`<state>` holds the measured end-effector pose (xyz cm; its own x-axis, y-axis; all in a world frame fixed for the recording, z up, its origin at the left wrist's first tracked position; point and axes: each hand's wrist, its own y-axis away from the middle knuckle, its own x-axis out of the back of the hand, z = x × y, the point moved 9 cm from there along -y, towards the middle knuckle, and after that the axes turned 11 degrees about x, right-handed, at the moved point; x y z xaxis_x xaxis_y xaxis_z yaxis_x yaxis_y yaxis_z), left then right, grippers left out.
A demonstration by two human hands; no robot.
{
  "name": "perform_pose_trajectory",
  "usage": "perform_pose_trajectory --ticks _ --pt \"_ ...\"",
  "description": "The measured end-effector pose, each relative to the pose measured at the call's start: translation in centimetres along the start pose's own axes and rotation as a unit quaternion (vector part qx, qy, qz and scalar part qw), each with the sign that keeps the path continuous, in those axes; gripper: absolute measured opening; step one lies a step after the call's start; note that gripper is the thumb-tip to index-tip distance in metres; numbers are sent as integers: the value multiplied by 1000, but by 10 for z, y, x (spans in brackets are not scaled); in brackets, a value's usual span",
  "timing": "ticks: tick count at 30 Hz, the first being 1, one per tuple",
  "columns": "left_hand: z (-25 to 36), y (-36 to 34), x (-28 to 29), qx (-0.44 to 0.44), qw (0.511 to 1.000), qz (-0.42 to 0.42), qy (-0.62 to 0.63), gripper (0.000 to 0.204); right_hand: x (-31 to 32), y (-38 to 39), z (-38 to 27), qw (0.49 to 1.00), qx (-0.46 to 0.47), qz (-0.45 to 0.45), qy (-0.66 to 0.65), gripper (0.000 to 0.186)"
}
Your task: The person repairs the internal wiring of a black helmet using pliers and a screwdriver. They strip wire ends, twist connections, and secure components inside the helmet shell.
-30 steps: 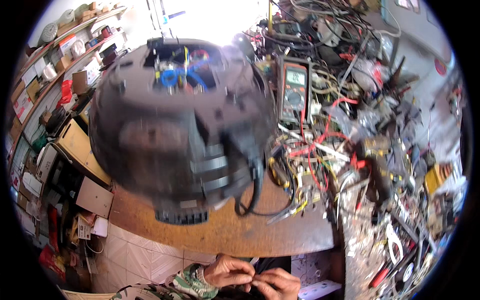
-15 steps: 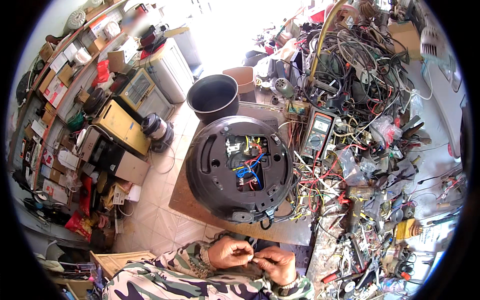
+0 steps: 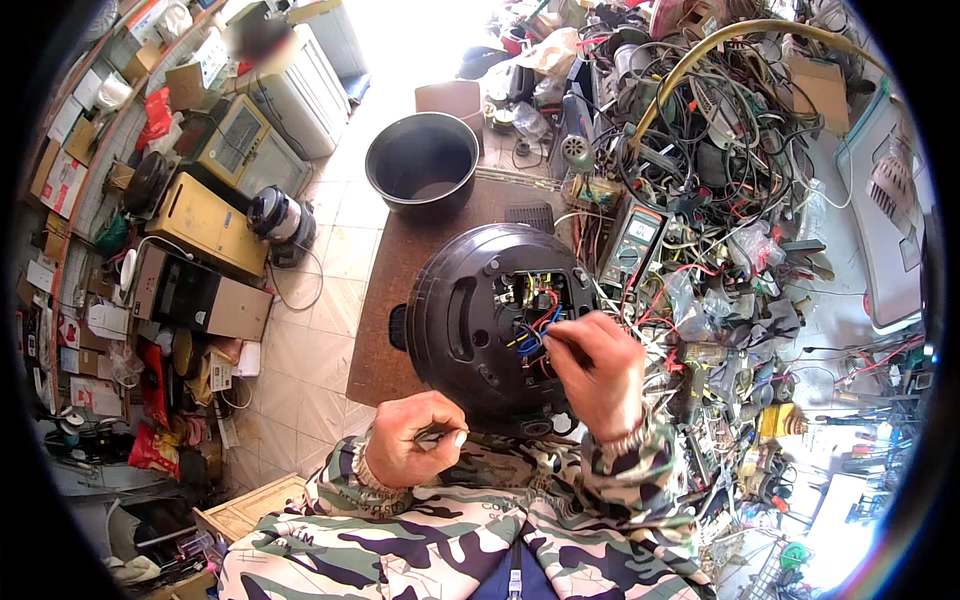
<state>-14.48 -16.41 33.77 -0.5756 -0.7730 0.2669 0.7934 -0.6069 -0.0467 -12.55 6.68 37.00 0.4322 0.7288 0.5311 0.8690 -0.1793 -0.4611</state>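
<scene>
A round dark-brown electric cooker body [image 3: 455,375] lies bottom up, its underside showing a square opening. Blue, yellow and red wires [image 3: 527,343] run through that opening. Over its near right edge, my right hand [image 3: 606,372] is closed in a pinch, fingertips beside the blue wires; what they hold is too small to name. My left hand [image 3: 408,440] is curled closed in front of the cooker's near left side, thumb toward the right. Its fingers hide anything inside. Both camouflage sleeves come in from below.
A dark inner pot [image 3: 420,160] stands beyond the cooker on the brown tabletop [image 3: 380,320]. To the right, a multimeter [image 3: 634,244] leans near heaped cables [image 3: 715,130] and loose tools. Appliances such as a yellow-fronted cabinet [image 3: 208,222] line the left side.
My hands were together near my lap. The right has risen to the cooker's opening, and the left has moved left and up. The cooker now sits tilted and turned, and the view has shifted.
</scene>
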Motion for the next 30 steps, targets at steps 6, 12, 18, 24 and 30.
perform_pose_trajectory --ticks 6,12,18,24,30 --pt "-6 -17 6 14 1000 8 14 7 -62 -22 20 979 69 -152 114 22" --pt "-21 -30 -1 64 998 6 9 5 -82 -27 42 971 96 -164 145 32" --pt "-23 -43 -9 115 992 19 -46 8 -94 -36 55 952 93 -212 199 28" --pt "-23 -53 -12 156 985 17 -77 7 -103 -44 64 933 73 -263 233 16" --pt "-28 -47 -13 183 980 36 -68 7 -93 -42 65 958 104 -220 154 22"
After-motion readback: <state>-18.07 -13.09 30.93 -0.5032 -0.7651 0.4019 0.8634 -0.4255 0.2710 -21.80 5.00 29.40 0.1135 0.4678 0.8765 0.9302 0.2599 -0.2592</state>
